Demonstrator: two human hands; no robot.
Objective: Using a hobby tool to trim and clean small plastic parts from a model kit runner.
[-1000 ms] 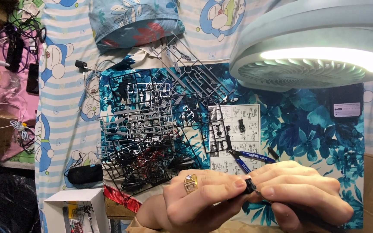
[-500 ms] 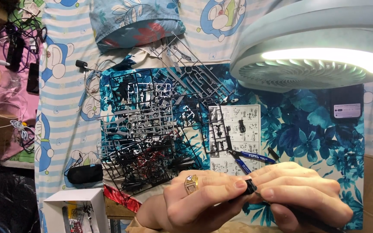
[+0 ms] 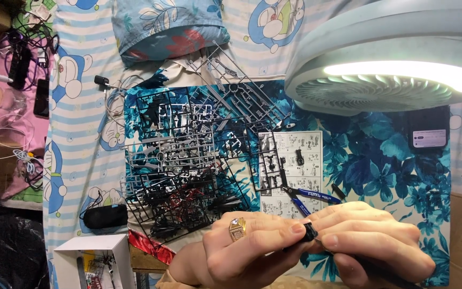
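Two hands meet just below the blue-handled nippers [image 3: 311, 197]: left hand [image 3: 247, 249] and right hand [image 3: 372, 241], fingers curled narrow, both pinching one small black part [image 3: 309, 232] between fingertips.

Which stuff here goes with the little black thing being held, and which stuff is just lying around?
Goes with it:
small black part
left hand
right hand
plastic part frames
instruction sheet
blue-handled cutters

Just lying around:
round lamp
tangled cables
black pouch
white box
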